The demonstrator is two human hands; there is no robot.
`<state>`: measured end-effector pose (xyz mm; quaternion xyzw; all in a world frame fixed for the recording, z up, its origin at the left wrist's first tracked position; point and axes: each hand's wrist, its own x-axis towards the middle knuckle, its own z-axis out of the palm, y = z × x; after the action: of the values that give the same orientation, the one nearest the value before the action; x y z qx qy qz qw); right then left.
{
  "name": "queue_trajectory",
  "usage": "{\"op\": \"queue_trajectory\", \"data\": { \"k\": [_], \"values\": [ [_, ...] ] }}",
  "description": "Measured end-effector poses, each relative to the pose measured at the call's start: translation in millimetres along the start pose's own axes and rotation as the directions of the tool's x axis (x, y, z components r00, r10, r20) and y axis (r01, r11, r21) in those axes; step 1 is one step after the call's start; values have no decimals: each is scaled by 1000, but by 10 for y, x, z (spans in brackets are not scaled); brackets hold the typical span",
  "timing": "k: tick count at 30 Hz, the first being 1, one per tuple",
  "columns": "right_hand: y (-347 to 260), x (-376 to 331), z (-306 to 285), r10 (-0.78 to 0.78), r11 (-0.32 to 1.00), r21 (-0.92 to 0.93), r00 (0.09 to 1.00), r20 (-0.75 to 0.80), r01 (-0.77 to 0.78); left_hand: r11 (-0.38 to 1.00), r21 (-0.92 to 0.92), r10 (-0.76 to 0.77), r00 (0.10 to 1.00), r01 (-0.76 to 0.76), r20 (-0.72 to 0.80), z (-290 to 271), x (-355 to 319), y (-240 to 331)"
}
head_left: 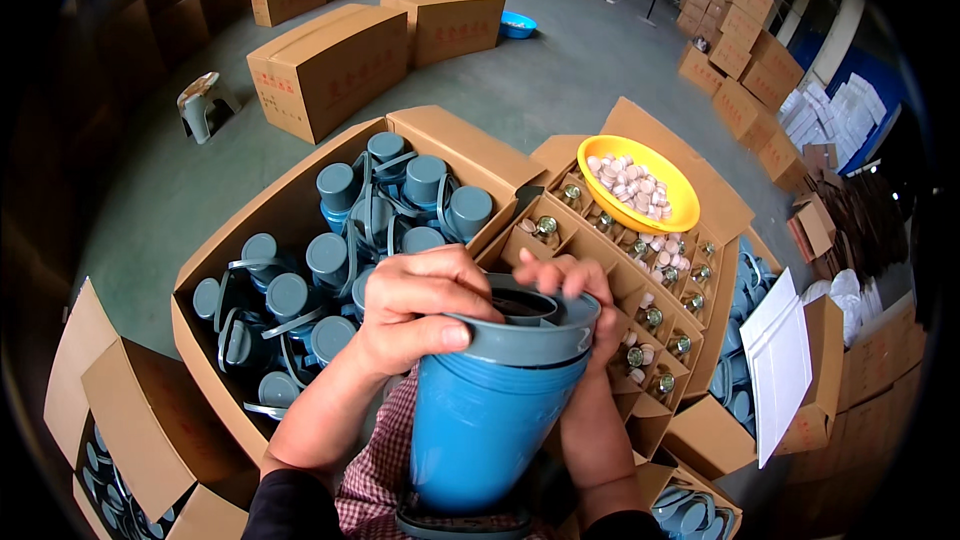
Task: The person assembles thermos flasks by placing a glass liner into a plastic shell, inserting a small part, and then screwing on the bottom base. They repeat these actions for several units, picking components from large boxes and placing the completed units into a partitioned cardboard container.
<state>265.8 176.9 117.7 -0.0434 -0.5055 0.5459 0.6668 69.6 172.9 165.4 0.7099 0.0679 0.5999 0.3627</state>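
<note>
In front of my body is a blue thermos flask casing (490, 430) with a grey collar, its open mouth facing up. My left hand (425, 305) grips the left side of the collar, fingers curled over the rim and thumb pressed outside. My right hand (580, 290) is around the right side of the rim, with fingers bent over the mouth and slightly blurred. Something dark and curved shows inside the mouth, but I cannot make out what. A dark grey handle (465, 525) shows at the casing's lower end.
A carton (215, 250) of blue flasks with grey lids stands at left. At right, a divided carton (590, 260) holds glass pieces with shiny tips; a yellow basin (680, 180) of small pale discs rests on it. Open cartons stand either side, and a stool (205, 105) beyond.
</note>
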Motion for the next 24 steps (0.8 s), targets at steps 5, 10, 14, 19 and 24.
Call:
{"op": "queue_trajectory", "data": {
  "k": [5,10,14,19,24],
  "values": [
    [-63,-15,20,-126,988,-82,992,23,127,996,-29,82,997,-82,14,0,35,20],
    [-161,-7,-7,-156,973,-161,985,79,167,954,98,262,948,-283,182,-46,143,82],
    [-251,-52,-10,-89,933,-346,994,57,103,940,248,164,948,-234,273,-102,89,150],
    [-375,-86,226,-132,808,-577,991,25,122,613,783,-319,874,-105,367,226,289,770],
    [-264,-104,257,-145,798,-593,989,-14,109,588,803,-264,915,-97,304,287,117,707]
  ]
}}
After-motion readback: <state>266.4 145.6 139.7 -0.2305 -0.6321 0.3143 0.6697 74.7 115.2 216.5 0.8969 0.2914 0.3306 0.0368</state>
